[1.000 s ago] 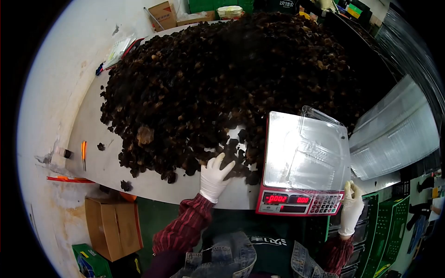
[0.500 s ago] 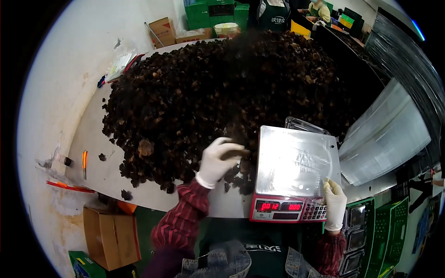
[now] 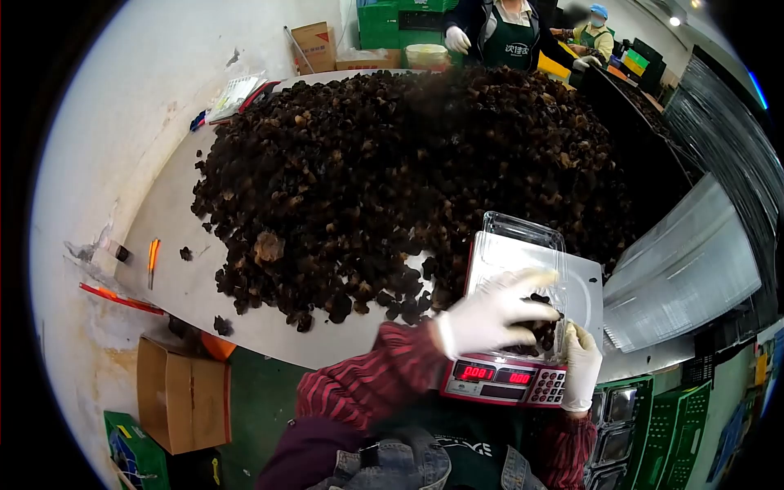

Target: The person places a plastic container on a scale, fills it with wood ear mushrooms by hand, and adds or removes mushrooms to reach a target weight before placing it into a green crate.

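A clear plastic clamshell box [image 3: 560, 282] lies opened out on the metal platform of a red and silver digital scale [image 3: 490, 394]. Dark wood ear mushrooms [image 3: 542, 331] are in its near half. Over that half reaches my left hand [image 3: 494, 314], in a white glove, with fingers spread above the mushrooms and partly hiding the box. My right hand [image 3: 581, 367], also gloved, pinches the box's right near edge at the scale's corner. A large heap of the same dark mushrooms [image 3: 367, 163] covers much of the table beyond the scale.
A stack of clear plastic boxes [image 3: 686, 265] stands right of the scale. An orange knife [image 3: 153, 261] lies on the table [image 3: 175, 220] at left. Below are an open cardboard box [image 3: 184, 400] and green crates [image 3: 674, 433]. A co-worker in a green apron [image 3: 510, 41] stands across the table.
My left hand has moved from the heap's near edge rightward to over the clamshell box. Mushrooms now show inside the box, and the scale's display reading has changed. The view has shifted slightly.
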`<state>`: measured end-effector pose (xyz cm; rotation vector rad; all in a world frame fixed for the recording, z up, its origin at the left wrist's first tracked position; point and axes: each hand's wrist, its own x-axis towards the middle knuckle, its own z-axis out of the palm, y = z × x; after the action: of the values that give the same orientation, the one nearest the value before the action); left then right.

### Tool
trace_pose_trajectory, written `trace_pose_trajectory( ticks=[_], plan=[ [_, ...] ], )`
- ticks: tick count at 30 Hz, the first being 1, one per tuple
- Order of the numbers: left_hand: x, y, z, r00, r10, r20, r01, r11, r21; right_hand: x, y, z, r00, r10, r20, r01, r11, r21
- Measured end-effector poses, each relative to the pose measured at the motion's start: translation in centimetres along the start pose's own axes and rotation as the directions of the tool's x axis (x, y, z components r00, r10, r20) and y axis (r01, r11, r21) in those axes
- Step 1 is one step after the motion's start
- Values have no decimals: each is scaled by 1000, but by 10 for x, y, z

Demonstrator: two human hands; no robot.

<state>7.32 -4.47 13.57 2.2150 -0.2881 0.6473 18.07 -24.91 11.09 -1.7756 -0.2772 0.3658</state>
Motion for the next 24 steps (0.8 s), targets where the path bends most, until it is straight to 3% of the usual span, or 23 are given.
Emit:
trace_pose_trajectory(
  ticks=[1, 3, 4, 5, 7, 9, 11, 13, 15, 17, 18, 21, 23, 24],
  plan=[
    [-10, -10, -15, 996, -21, -85, 18, 999, -35, -1, -3, -3, 1000, 3, 0, -3, 1000, 2],
    [-36, -47, -49, 967, -117, -225, 173, 953, 247, -4, -4, -9, 998, -3, -58, 0, 998, -59],
    [-59, -65, -62, 914, -263, -308, 364, 867, 340, -6, -3, -12, 997, -6, -72, 4, 999, -34],
    [-83, -85, -72, 833, -383, -398, 535, 740, 408, -8, -3, -14, 996, 4, -87, -7, 999, -35],
    [-129, -117, -66, 701, -533, -474, 699, 379, 607, -10, -2, -17, 994, -15, -104, 15, 1000, 5],
    [-148, -113, -53, 690, -649, -321, 679, 426, 598, -9, 0, -17, 991, 13, -131, -13, 1000, 7],
    [-152, -89, -31, 819, -531, -218, 500, 473, 725, -9, 1, -17, 991, 12, -133, -11, 1000, 3],
    [-154, -83, -20, 878, -457, -141, 398, 534, 746, -9, 1, -17, 989, 22, -145, -23, 1000, -4],
    [-162, -94, -17, 914, -343, -216, 383, 560, 734, -8, 6, -15, 985, -1, -171, -3, 1000, -25],
    [-167, -101, -21, 908, -367, -201, 383, 538, 751, -10, 4, -15, 984, -10, -180, 4, 999, -35],
    [-166, -102, -23, 944, -270, -190, 315, 561, 766, -12, 4, -14, 976, -64, -209, 54, 997, -54],
    [-166, -111, -26, 947, -197, -255, 320, 666, 674, -18, -5, -13, 955, -159, -250, 126, 981, -146],
    [-165, -118, -26, 902, -203, -382, 398, 734, 551, -22, -14, -8, 867, -493, -71, 436, 820, -371],
    [-165, -122, -26, 878, -230, -419, 433, 753, 495, -22, -20, -2, 818, -573, 39, 552, 766, -330]
  ],
)
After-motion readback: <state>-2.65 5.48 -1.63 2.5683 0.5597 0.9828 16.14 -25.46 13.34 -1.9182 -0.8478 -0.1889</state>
